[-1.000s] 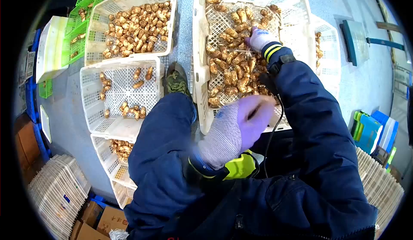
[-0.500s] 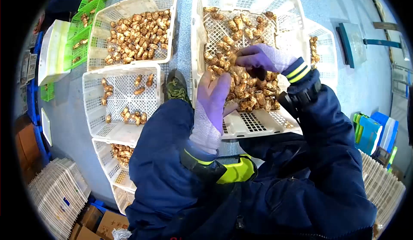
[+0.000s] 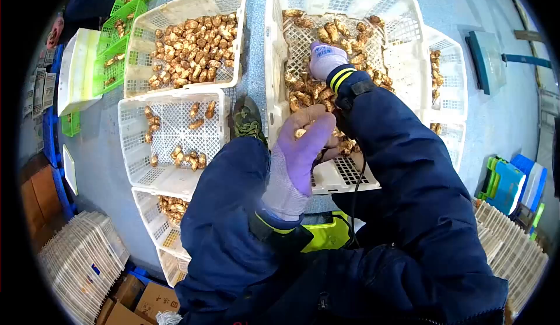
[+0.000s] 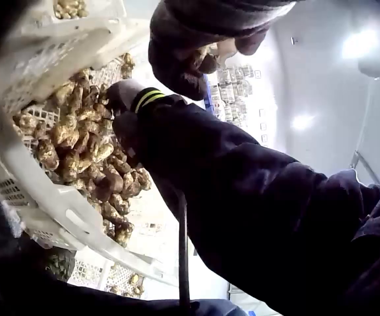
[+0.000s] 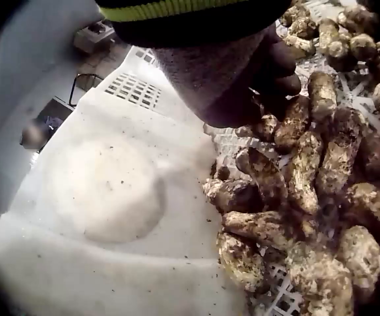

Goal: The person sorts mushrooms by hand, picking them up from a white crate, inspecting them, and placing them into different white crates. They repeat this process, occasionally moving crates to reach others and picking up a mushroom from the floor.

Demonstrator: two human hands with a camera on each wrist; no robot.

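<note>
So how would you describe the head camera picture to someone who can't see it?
A person in a dark blue jacket and purple gloves works over a white crate of brown mushrooms. The left hand holds one mushroom, while the right hand reaches into the pile. Other crates holding mushrooms sit to the person's left.

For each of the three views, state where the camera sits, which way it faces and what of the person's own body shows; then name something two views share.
Head: on the head, facing down at the white crate of mushrooms; shows both blue sleeves, the left hand holding a mushroom, the right hand.
Left wrist: by the left wrist, facing across the crate; shows left fingertips, the right sleeve.
Right wrist: by the right wrist, close on the mushrooms; shows right fingers.
Head and left wrist share the right hand.
</note>
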